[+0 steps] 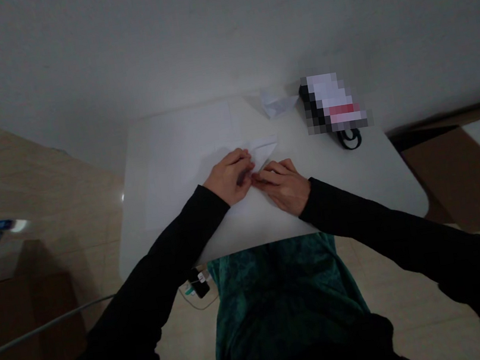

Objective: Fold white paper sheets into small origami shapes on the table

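Observation:
A small folded sheet of white paper [263, 147] is held between my two hands, above the middle of the white table. My left hand [232, 175] is closed on its left side, thumb and fingers pinched together. From the right, my right hand [283, 184] grips the paper's near edge with bent fingers. The fingertips of both hands almost meet there and hide the lower part of the paper. Beneath and left of my left hand lie flat white sheets [174, 160].
Another folded white paper [276, 104] rests at the table's back, beside a blurred-out item with a black strap [350, 138]. The white table [358, 186] stands against a wall. Cardboard [469, 176] is at the right. A dark phone-like object [199, 282] and cable lie below the table's front edge.

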Demonstrator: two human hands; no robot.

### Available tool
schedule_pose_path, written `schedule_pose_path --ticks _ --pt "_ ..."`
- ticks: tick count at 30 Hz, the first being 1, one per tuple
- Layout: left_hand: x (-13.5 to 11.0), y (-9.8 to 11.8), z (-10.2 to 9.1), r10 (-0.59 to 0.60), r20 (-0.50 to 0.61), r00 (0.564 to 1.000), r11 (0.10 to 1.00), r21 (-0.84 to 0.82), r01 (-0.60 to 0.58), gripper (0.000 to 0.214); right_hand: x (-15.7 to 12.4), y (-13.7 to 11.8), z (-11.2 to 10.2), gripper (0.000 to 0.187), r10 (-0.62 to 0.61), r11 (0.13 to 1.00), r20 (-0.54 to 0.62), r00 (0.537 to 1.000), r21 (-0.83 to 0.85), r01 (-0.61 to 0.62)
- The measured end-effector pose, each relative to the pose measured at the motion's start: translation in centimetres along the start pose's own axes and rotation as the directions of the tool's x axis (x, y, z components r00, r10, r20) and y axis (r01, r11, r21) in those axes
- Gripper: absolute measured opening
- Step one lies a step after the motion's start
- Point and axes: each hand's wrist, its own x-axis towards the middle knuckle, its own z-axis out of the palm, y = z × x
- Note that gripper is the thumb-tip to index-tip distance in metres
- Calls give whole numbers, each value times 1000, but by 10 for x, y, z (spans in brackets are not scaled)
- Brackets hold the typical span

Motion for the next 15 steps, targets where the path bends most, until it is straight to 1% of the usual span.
schedule_pose_path --ticks 3,6,9,12,15 --pt "-3 -4 2 35 1 999 999 -15 -35 29 0 1 -1 38 38 998 12 999 41 -38" --pt "-4 -8 2 48 13 999 998 -35 -47 32 -1 5 -1 39 153 987 -10 988 52 -152" --pt "-5 -10 2 13 8 1000 999 -33 -13 33 -1 6 -3 40 249 969 -39 968 10 -248" --pt "-5 -9 3 -30 17 999 999 -24 30 33 -1 7 -4 41 286 957 -49 957 -37 -287" --pt "-5 -7 3 -44 33 998 999 -15 44 31 -3 11 -5 44 315 945 -65 947 -71 -320"
